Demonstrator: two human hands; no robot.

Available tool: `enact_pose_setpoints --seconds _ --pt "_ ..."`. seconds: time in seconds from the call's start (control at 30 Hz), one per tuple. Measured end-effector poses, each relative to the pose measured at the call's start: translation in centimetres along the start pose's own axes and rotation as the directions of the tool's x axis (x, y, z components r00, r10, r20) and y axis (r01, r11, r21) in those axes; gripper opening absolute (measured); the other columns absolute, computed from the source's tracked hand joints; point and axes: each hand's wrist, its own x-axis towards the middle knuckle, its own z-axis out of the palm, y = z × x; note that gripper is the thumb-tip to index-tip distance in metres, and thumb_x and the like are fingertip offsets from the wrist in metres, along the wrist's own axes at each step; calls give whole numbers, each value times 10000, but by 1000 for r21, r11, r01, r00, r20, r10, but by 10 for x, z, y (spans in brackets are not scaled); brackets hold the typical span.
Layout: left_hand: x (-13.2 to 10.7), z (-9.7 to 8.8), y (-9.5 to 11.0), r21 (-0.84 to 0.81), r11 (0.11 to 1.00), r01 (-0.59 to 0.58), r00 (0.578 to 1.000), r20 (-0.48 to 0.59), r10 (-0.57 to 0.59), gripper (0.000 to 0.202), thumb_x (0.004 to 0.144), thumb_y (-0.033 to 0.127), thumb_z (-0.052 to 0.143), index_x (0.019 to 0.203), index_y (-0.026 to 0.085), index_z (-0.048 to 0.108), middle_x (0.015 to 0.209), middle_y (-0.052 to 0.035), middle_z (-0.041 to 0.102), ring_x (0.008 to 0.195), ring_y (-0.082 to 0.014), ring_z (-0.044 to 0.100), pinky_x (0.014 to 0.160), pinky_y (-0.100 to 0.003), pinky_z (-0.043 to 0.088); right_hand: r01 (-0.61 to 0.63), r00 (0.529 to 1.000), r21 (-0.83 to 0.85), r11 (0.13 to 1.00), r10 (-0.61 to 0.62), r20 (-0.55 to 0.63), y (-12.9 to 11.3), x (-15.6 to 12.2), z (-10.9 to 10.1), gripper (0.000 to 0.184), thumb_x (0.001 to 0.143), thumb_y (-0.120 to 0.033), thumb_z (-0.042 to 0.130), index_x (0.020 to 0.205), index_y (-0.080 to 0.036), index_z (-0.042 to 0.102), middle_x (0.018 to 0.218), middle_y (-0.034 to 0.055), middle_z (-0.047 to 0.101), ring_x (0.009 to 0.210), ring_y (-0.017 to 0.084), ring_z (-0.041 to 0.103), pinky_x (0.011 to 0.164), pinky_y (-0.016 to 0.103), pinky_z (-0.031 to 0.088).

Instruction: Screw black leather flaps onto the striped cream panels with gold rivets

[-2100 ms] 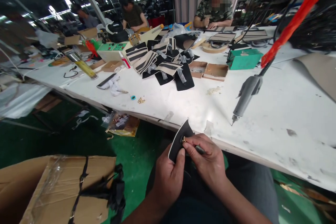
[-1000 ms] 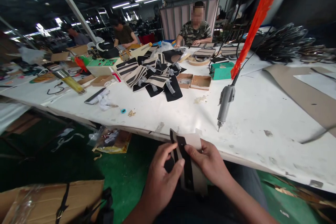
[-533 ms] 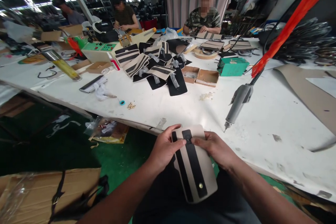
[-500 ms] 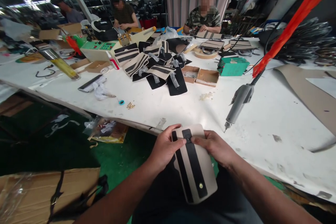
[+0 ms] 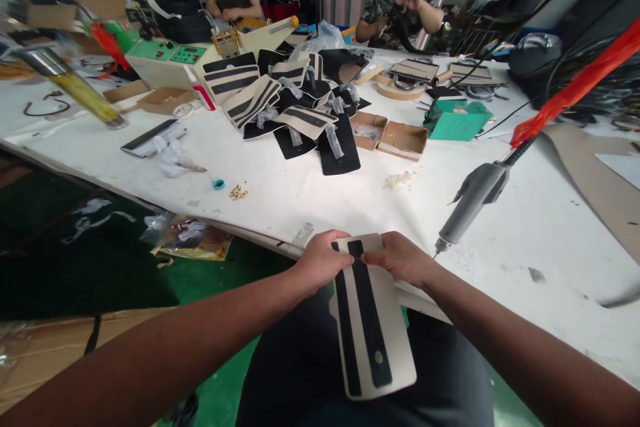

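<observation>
Co-worker's hand [image 5: 414, 1] across the bench is now raised; half a second ago it was down on the work. Panel and both hands keep the same hold, view leaned in closer.

Left to right:
- Bottle [image 5: 75, 87] far off, ahead and left of the left hand [image 5: 323, 260]. Blue ring [image 5: 219, 184] and gold bits [image 5: 239, 192] nearer to it, same side.
- Left hand: grasping the panel's upper left corner, thumb flat on the front; fingers behind, mostly hidden.
- Panel [image 5: 375, 317]: beige, two black stripes, hung between the hands, lower end sloping down below them over the lap. Round disc [image 5: 379, 357] on its low part. Looks light, fairly stiff with some spring, smooth; probably not fragile, though the face may mark. Best hold: both long edges near the top, thumbs in front.
- Panel pile [image 5: 295, 107] on the bench, ahead of both hands.
- Right hand [image 5: 403, 257]: gripping the upper right edge, thumb tip on the wider stripe.
- Screwdriver [image 5: 473, 203] hanging from a cord, ahead and right of the right hand, apart from it.
</observation>
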Motion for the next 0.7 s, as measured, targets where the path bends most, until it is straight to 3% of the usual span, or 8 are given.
enact_pose_setpoints --seconds 0.1,0.3,0.4,0.47,0.6,0.7 --pt "3 1 1 39 999 -23 1000 -13 24 428 669 106 742 1069 245 801 957 -14 821 809 -166 728 649 -204 507 25 999 16 1000 -24 -27 3 5 3 308 771 -387 685 946 -142 753 886 63 751 731 178 673 628 248 499" --pt "3 2 2 118 989 -86 995 -30 90 438 681 109 718 1101 213 788 906 -25 811 778 -178 721 656 -229 494 39 993 -79 996 -47 -110 -2 5 10 205 740 -347 646 777 -151 693 773 36 708 649 139 611 548 227 420" --pt "1 -1 5 208 962 -178 983 -15 185 418 720 117 705 1118 220 779 979 -33 817 858 -191 734 759 -265 527 35 989 -103 994 -49 -142 -9 4 11 175 702 -312 643 742 -146 680 721 34 681 605 129 573 522 231 386" --pt "-3 -5 6 345 905 -249 961 -27 275 430 761 147 712 1173 256 766 1123 -45 803 993 -222 737 887 -317 555 34 985 -107 994 -51 -163 -12 3 11 158 684 -297 641 703 -141 653 673 30 645 573 117 537 503 233 352" --pt "-10 -7 5 644 683 -344 879 -35 476 462 801 216 776 1244 343 738 1363 -38 703 1287 -303 633 1083 -471 542 59 982 -67 996 -70 -173 -17 3 11 142 664 -274 654 637 -143 608 598 18 582 526 101 476 493 245 313" --pt "-10 -3 0 638 623 -452 841 73 536 294 825 240 814 1106 324 797 1358 -17 722 1313 -296 598 1143 -525 504 144 973 17 989 -138 -185 -18 1 12 135 651 -251 708 592 -161 628 579 26 589 523 107 463 504 264 316"
